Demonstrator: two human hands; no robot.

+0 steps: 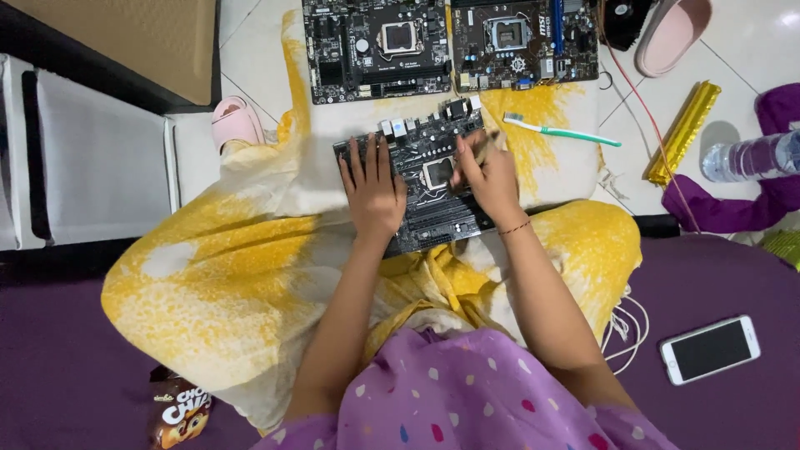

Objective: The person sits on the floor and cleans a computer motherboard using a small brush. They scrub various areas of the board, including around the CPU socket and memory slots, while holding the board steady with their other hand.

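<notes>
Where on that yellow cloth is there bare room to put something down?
Bare cloth lies left of the left hand. A smaller patch lies below the toothbrush, right of the right hand. Up top it is crowded: two circuit boards side by side.

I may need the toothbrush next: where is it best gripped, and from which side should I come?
Grip the toothbrush by its green handle, around the middle, coming down from above with the right hand, which is nearer. It lies flat on the yellow and white cloth, bristle head towards the circuit board and thin tail pointing right, so the mid-handle looks like the clearest, best-balanced part.
</notes>
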